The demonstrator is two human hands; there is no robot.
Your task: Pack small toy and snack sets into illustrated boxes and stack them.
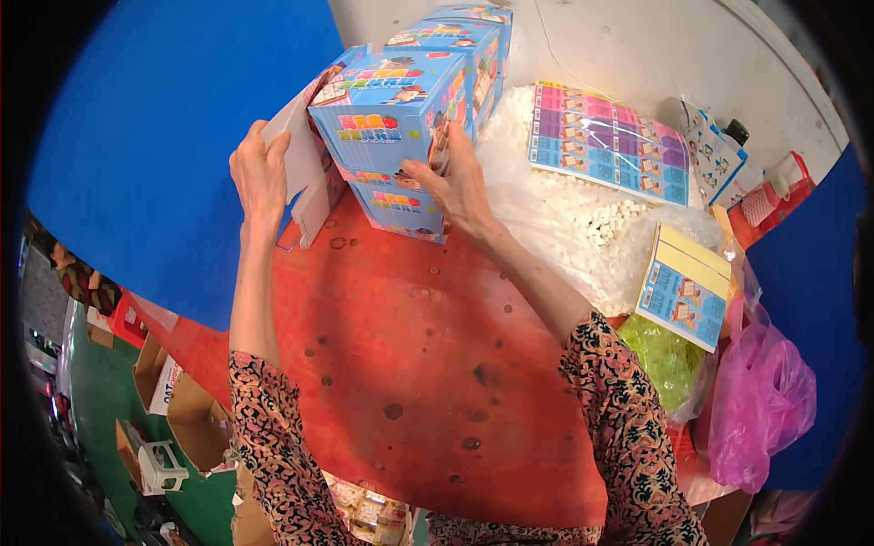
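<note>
Stacked light-blue printed cartons (373, 132) stand at the far middle of the red table, in rows running away from me. Against their left side lean flat, unfolded carton blanks (305, 155), pale on the face toward me. My left hand (259, 173) is closed on the outer edge of these blanks, thumb on the near side. My right hand (460, 187) grips the lower right corner of the nearest upper carton, its thumb on the front face and fingers along the side. Part of the fingers of both hands is hidden.
Right of the cartons lies a clear bag of small white pieces (592, 218), with sticker sheets (610, 141) on top. A smaller sheet (683, 287), a green bag (669, 359) and a pink plastic bag (760, 391) sit nearer. Open cardboard boxes (196, 419) stand on the floor at left.
</note>
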